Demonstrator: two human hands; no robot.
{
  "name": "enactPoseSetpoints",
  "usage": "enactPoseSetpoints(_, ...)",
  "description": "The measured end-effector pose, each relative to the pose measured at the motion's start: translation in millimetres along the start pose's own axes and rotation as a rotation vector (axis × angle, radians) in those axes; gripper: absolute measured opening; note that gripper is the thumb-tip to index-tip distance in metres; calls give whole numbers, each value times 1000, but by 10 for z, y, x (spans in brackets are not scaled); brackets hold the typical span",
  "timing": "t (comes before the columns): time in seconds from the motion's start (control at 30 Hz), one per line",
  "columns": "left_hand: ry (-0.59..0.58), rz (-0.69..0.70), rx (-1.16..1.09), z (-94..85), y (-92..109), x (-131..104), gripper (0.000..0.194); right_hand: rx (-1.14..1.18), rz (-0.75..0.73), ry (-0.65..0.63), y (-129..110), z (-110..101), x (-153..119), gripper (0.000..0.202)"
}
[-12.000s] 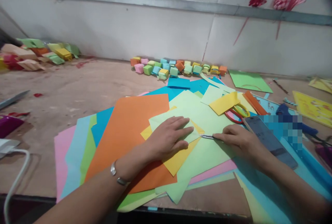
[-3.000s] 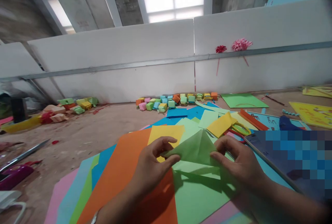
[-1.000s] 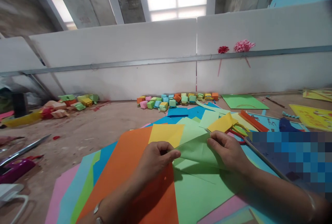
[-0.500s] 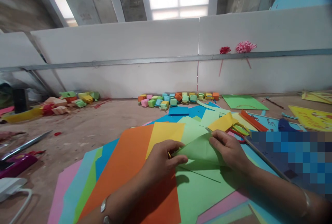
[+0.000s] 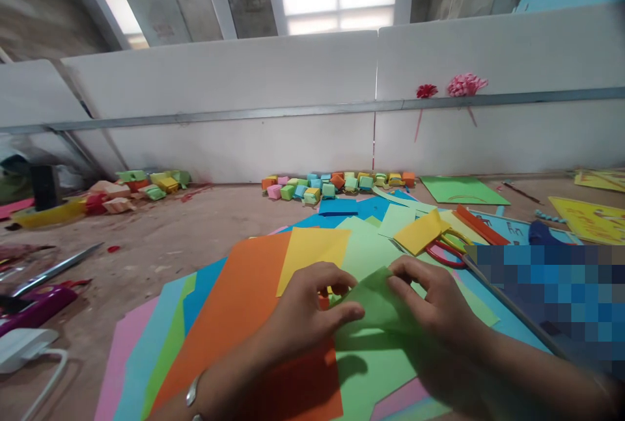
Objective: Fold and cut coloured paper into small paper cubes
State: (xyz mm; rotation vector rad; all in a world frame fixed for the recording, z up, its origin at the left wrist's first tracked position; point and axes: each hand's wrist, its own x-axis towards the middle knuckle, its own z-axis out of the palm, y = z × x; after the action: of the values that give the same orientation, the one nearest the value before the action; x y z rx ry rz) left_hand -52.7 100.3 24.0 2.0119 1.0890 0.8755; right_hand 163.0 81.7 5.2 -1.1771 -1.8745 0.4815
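A folded piece of light green paper (image 5: pixel 374 300) is held up between my two hands, over a green sheet (image 5: pixel 375 362). My left hand (image 5: pixel 317 300) curls around its left end, the thumb in front and the fingers at the far edge. At the upper right corner, my right hand (image 5: pixel 434 294) pinches the paper between thumb and fingers. Beneath my left arm lies a large orange sheet (image 5: pixel 234 317), with a yellow sheet (image 5: pixel 312 248) just beyond. Scissors with red and yellow handles (image 5: pixel 446 255) lie past my right hand, partly under a yellow folded paper (image 5: pixel 417 232).
Small coloured paper cubes (image 5: pixel 328 190) line the wall, and more paper pieces (image 5: pixel 156 185) sit at the left. A purple tool (image 5: pixel 41 310) and a white charger (image 5: pixel 27 349) lie at the left edge. A pixelated screen (image 5: pixel 561 304) is at the right.
Both hands have come slightly nearer to me with the green paper, and its raised corner is lower. My right hand has turned a little; the thin dark line on the green sheet no longer shows.
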Motion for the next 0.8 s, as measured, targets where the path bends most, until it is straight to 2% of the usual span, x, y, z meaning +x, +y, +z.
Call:
enactPoseSetpoints(0.2, 1, 119, -62, 83, 13, -58, 20, 25, -37, -90, -180, 83, -75, 19)
enactPoseSetpoints(0.4, 238, 147, -8, 30, -94, -18, 19, -24, 61, -137, -72, 39, -26, 19)
enactPoseSetpoints(0.5, 313, 169, -22, -10, -137, 10, 17, -44, 95, -112, -8, 20, -13, 19)
enactPoseSetpoints(0.63, 352, 179, -47, -34, -138, 20, 14, -30, 105, -81, 31, 15, -11, 15)
enactPoseSetpoints(0.8, 391, 180, -67, -47, -124, 15, 12, -4, 107, -55, 30, 0, -5, 19)
